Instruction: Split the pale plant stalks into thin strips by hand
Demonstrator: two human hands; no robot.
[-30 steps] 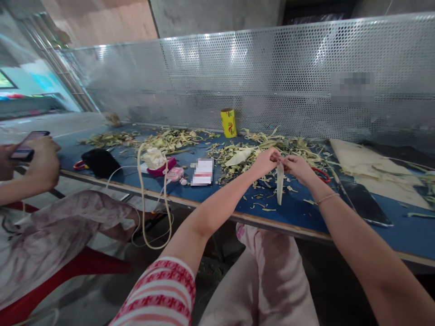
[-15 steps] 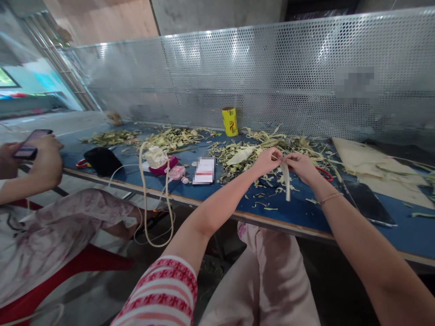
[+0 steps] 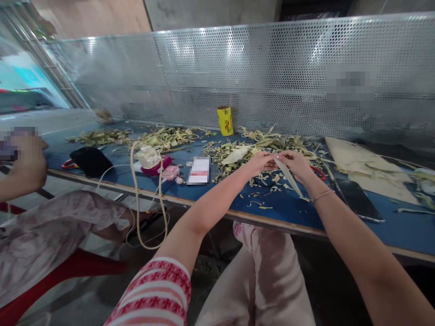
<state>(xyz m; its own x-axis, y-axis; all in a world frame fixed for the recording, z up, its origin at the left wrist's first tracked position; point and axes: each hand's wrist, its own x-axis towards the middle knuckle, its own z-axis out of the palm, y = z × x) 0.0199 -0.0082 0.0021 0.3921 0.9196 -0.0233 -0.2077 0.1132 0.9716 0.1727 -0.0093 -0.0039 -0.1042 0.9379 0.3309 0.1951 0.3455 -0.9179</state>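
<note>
Straight ahead of me, sweeping from ten to two o'clock, a panel of perforated silver metal (image 3: 190, 86) stands along the far side of a long table (image 3: 176, 192) with a blue top and a brown edge. Above the panel, a grey concrete wall (image 3: 217, 13) rises at twelve, a peach-toned wall (image 3: 102, 18) at eleven, and a dark opening (image 3: 314, 9) shows at one. At ten, slanting metal poles (image 3: 37, 50) border a blurred turquoise area (image 3: 27, 74). At nine, a red chair (image 3: 74, 271) stands on grey floor (image 3: 88, 299). White light glints on the panel.

A blue table (image 3: 394, 233) carries leaf scraps (image 3: 234, 156), a yellow tube (image 3: 224, 121) and black pouch (image 3: 91, 161).
</note>
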